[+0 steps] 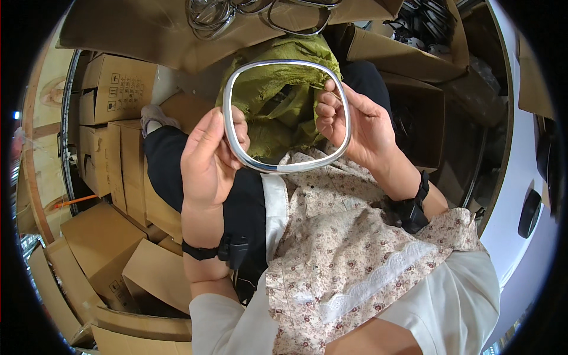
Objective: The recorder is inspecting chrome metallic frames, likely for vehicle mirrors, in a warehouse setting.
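Note:
A shiny chrome trim ring (pixel 283 168), a rounded square with an open middle, is held up in front of my lap between both hands. My left hand (pixel 207 155) pinches its left side, thumb on the near face and fingers curled through behind. On the opposite side, my right hand (pixel 365 123) grips the rim with bent fingers. Part of that grip is hidden by the rim. Through the ring shows a crumpled yellow-green woven sack (pixel 269 89) between my knees, apparently behind it.
More chrome rings (pixel 216 18) lie on cardboard at the top. An open carton (pixel 405 56) of dark and shiny parts stands at the upper right. Cardboard boxes (pixel 127 89) are stacked along the left, with open ones lower down. A white panel (pixel 509 236) runs along the right.

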Action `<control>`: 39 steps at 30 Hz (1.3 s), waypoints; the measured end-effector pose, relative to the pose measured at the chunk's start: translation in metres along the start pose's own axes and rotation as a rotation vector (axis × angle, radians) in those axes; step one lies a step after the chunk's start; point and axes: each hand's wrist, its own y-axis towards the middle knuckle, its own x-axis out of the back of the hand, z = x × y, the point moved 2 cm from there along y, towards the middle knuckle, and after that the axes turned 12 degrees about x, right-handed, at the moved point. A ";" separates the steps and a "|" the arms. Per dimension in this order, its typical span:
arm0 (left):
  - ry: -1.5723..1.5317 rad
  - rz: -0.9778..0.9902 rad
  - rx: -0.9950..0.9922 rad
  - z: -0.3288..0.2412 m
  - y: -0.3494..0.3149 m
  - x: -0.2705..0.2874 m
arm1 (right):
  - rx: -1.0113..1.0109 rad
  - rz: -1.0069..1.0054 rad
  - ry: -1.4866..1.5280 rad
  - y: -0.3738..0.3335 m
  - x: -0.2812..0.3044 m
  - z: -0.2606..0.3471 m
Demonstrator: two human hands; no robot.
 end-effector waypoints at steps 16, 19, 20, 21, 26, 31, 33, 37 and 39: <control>0.037 0.005 -0.021 0.001 0.000 -0.007 | -0.009 0.016 -0.212 0.001 0.016 0.002; 0.076 -0.042 -0.023 0.002 -0.001 -0.010 | -0.022 -0.032 -0.245 0.003 0.021 0.001; 0.080 -0.029 -0.037 0.002 -0.003 -0.011 | -0.006 -0.023 -0.272 0.004 0.022 0.001; 0.210 -0.076 -0.043 0.002 -0.005 -0.012 | 0.011 -0.016 -0.303 0.004 0.023 0.001; 0.479 -0.096 -0.152 0.006 -0.007 -0.009 | 0.075 -0.027 -0.348 0.004 0.023 0.003; 0.556 -0.152 -0.224 0.007 -0.007 0.004 | 0.175 0.044 -0.379 0.004 0.018 0.006; 0.648 -0.235 -0.236 0.006 -0.007 0.010 | 0.188 0.063 -0.386 0.003 0.017 0.007; 0.635 -0.274 -0.213 0.006 -0.005 0.018 | 0.215 0.087 -0.385 0.000 0.012 0.005; 0.617 -0.295 -0.204 0.007 -0.003 0.022 | 0.208 0.093 -0.380 -0.004 0.009 0.004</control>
